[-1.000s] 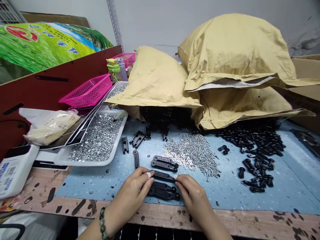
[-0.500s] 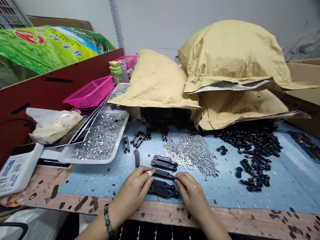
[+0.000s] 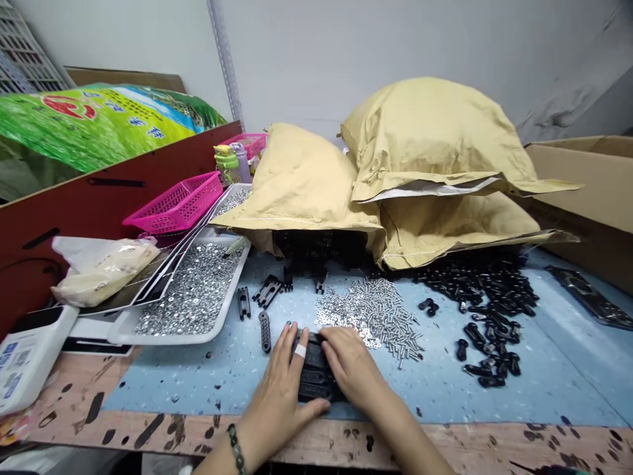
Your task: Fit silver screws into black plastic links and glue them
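Several black plastic bars [image 3: 314,377] with patterned faces lie in a row on the blue mat, partly covered by both hands. My left hand [image 3: 284,379], with a white band on one finger, rests along their left ends. Its fingers are stretched out and the thumb is spread at the near side. Curled over the right ends of the bars is my right hand [image 3: 357,371], thumb and fingers close together. One more black bar [image 3: 265,332] lies just left of the row. Loose silver screws [image 3: 393,316] and small silver nuts [image 3: 341,315] are heaped beyond my hands.
On the left stand a white tray [image 3: 215,333] of silver nuts and a pink basket [image 3: 175,204]. Paper sacks [image 3: 309,178] fill the back, one spilling black parts. More small black parts [image 3: 487,284] are piled at right, near a cardboard box [image 3: 583,171].
Before, both hands' fingertips were at the ends of one bar among spaced bars. Now the bars sit closer together between my hands, and the left fingers have straightened. The view has shifted slightly.
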`<state>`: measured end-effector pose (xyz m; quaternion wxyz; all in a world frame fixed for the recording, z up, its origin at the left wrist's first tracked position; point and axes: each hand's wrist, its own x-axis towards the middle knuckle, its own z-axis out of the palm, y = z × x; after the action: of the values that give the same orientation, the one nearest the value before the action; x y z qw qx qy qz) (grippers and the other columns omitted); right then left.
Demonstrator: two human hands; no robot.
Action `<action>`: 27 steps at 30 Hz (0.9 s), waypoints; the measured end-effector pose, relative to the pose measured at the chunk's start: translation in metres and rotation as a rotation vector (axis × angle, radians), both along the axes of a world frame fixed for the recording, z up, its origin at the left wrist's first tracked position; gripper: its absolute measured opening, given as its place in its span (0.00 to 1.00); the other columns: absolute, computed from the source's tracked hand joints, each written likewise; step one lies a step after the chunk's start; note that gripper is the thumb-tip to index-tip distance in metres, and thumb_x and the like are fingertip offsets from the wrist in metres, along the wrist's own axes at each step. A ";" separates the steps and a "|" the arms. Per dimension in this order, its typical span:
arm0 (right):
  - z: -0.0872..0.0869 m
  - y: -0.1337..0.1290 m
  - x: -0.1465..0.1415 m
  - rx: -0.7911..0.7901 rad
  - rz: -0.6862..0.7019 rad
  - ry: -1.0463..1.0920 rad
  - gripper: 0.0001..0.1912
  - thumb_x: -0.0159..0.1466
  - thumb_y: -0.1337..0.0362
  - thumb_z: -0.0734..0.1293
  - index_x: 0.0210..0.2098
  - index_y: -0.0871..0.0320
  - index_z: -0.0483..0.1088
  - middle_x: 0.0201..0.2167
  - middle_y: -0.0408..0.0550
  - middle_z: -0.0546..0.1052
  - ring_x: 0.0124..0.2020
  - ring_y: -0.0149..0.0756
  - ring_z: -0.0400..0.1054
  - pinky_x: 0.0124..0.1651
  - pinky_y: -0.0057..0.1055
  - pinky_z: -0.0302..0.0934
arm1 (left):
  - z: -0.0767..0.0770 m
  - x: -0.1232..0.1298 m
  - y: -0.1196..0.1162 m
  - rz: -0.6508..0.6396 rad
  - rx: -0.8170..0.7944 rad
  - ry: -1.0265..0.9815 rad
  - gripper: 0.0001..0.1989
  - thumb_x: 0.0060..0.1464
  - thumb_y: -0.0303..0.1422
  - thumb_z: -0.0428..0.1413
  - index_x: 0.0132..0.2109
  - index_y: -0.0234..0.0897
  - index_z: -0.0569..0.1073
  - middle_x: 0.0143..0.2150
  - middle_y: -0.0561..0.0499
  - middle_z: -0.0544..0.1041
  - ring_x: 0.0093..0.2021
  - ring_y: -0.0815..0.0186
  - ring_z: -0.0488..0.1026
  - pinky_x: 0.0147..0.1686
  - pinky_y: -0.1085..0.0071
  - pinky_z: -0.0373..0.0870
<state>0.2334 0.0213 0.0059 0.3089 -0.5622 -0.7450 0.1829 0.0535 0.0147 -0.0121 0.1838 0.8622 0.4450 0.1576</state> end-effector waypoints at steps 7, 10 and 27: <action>-0.017 0.006 0.104 -0.033 -0.606 -0.087 0.21 0.68 0.62 0.52 0.52 0.64 0.66 0.50 0.60 0.72 0.51 0.45 0.65 0.53 0.43 0.60 | 0.033 0.024 0.036 -0.072 0.075 -0.055 0.32 0.61 0.41 0.49 0.67 0.45 0.45 0.69 0.45 0.47 0.67 0.52 0.47 0.60 0.49 0.57; -0.026 0.029 0.142 -0.057 -0.714 -0.166 0.21 0.64 0.63 0.56 0.49 0.70 0.68 0.47 0.67 0.72 0.51 0.54 0.64 0.55 0.51 0.55 | 0.053 0.081 0.081 -0.245 0.013 -0.017 0.17 0.64 0.32 0.46 0.59 0.40 0.62 0.58 0.48 0.68 0.59 0.62 0.63 0.59 0.63 0.62; -0.024 0.039 0.144 0.145 -0.511 -0.055 0.15 0.66 0.61 0.56 0.39 0.59 0.73 0.38 0.54 0.75 0.42 0.44 0.68 0.49 0.43 0.61 | 0.031 0.187 0.142 -0.223 -0.030 -0.044 0.10 0.62 0.35 0.53 0.48 0.35 0.71 0.50 0.46 0.72 0.48 0.60 0.71 0.48 0.57 0.69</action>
<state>0.3775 0.0601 -0.0183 0.3640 -0.7132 -0.5984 0.0298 0.2402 0.1563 0.0193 0.2227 0.8998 0.3445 0.1487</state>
